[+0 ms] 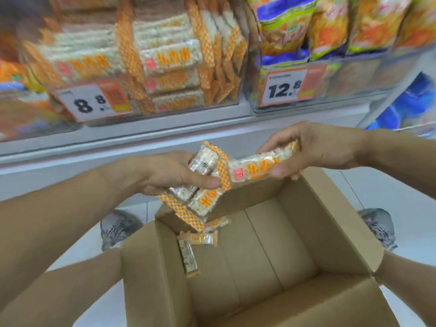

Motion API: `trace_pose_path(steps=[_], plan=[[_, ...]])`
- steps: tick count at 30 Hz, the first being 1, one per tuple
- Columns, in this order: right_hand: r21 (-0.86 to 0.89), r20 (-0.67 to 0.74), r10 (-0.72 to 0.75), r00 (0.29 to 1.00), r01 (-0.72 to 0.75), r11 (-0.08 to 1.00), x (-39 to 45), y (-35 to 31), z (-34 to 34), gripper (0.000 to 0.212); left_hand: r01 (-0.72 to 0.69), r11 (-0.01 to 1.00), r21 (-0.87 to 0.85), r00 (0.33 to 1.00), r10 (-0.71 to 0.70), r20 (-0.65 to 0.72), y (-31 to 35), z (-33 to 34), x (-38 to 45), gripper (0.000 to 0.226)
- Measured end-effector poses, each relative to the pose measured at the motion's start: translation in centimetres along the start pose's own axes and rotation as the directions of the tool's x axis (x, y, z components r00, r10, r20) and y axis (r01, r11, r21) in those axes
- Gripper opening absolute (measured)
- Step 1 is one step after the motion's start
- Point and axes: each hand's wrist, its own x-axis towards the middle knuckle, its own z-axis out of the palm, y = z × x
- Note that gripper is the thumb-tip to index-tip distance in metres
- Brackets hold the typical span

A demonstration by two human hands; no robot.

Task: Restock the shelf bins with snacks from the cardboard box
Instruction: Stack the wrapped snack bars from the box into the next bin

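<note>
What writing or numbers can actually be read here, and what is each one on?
"8.8": price tag on the front of the clear bin of rice-bar packets.
"12.8": price tag on the front of the neighbouring bin of snack bags.
Small print and orange panels on both tags: too blurred to read.
Orange characters and red logo on the packet in the right hand: not legible.
Cardboard box: no print visible.

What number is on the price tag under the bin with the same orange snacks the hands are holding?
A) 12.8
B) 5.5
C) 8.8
C: the tag reading 8.8 sits on the bin of orange-checked snacks like those in the left hand and right hand.
</note>
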Motion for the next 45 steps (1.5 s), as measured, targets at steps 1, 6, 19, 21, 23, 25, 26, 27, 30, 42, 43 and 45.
trace_pose_path(steps=[1,6,19,21,23,25,26,27,30,42,43,45], plan=[[0.044,-0.030,-0.054,0.998,0.055,0.997,-0.6,-0.6,0.1,0.045,-0.031,0.999,-0.008,0.999,0.031,-0.031,1.5,-0.4,-1.1,0.020],[0.235,-0.105,-0.208,0.973,0.227,0.945,-1.3,-1.0,2.0,0.059,-0.098,0.995,-0.027,0.988,0.094,-0.124,4.6,-0.8,-5.0,0.029],[0.391,-0.298,-0.224,0.928,0.333,0.858,-0.7,-4.4,5.2,0.074,-0.231,0.969,-0.082,0.964,0.217,-0.156,5.3,0.1,-5.5,0.032],[0.353,-0.232,-0.248,0.941,0.319,0.880,-0.7,-4.5,5.1,0.066,-0.233,0.970,-0.075,0.966,0.223,-0.129,5.2,0.4,-5.3,0.031],[0.333,-0.192,-0.260,0.946,0.312,0.890,-0.6,-4.4,5.4,0.056,-0.240,0.968,-0.071,0.968,0.233,-0.092,4.9,0.5,-5.1,0.030],[0.349,-0.179,-0.256,0.950,0.305,0.886,-0.5,-4.2,5.5,0.057,-0.256,0.965,-0.056,0.964,0.250,-0.087,4.8,0.6,-5.0,0.029],[0.357,-0.174,-0.252,0.952,0.299,0.885,-0.5,-4.1,5.4,0.060,-0.269,0.961,-0.063,0.959,0.261,-0.107,4.7,0.6,-4.8,0.028],[0.360,-0.174,-0.242,0.955,0.290,0.887,-0.5,-4.1,5.2,0.062,-0.285,0.955,-0.084,0.951,0.271,-0.145,4.7,0.7,-4.6,0.028],[0.420,-0.238,-0.168,0.957,0.257,0.870,-0.7,-4.0,4.0,0.061,-0.318,0.936,-0.151,0.915,0.262,-0.306,5.2,1.0,-4.4,0.023],[0.562,-0.449,0.011,0.894,0.273,0.781,-0.1,-4.5,5.3,0.059,-0.488,0.791,-0.369,0.790,0.220,-0.573,6.9,1.7,-4.3,0.022],[0.523,-0.459,-0.018,0.888,0.286,0.803,-0.2,-4.6,5.8,0.060,-0.496,0.785,-0.371,0.789,0.229,-0.570,7.0,1.9,-4.2,0.019],[0.458,-0.485,-0.064,0.872,0.315,0.831,-0.2,-4.6,6.2,0.059,-0.507,0.782,-0.363,0.795,0.261,-0.548,7.2,2.5,-4.2,0.019]])
